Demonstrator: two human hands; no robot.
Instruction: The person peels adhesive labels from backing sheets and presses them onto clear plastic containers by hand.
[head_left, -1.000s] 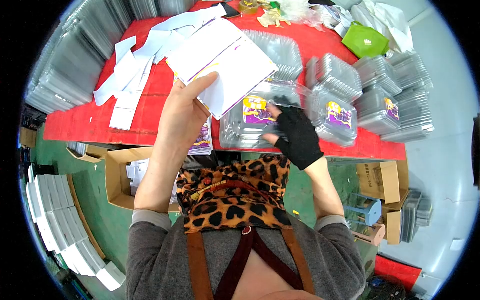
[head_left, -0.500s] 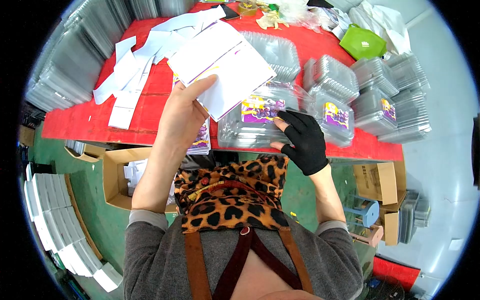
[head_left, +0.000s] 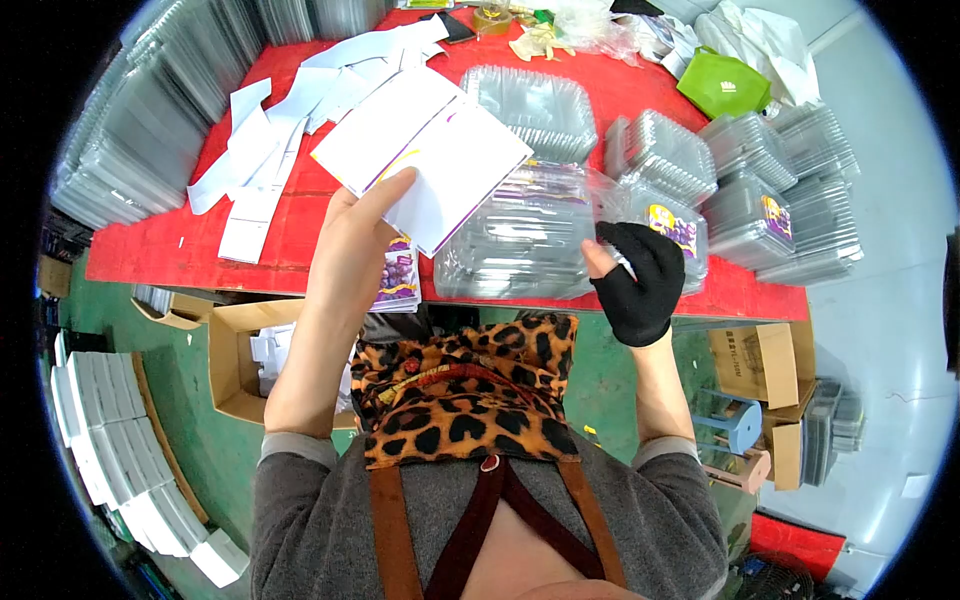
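Observation:
My left hand is closed on a few white label sheets with purple and yellow edges, thumb on top. Below them, a pile of grape-print labels lies at the table edge. My right hand, in a black fingerless glove, has its fingers curled beside the right end of a stack of clear plastic containers; what lies under the fingers is hidden. No label shows on that stack's top. Right behind the glove, another clear container carries a grape label.
More clear container stacks stand at the right and back. Tall plastic stacks line the left. Paper strips lie on the red table. A green bag sits at back right. Below are a cardboard box and blue stool.
My right hand has moved right, away from the middle stack. The grape label that was on top there no longer shows. My left hand and its sheets have shifted slightly left and down.

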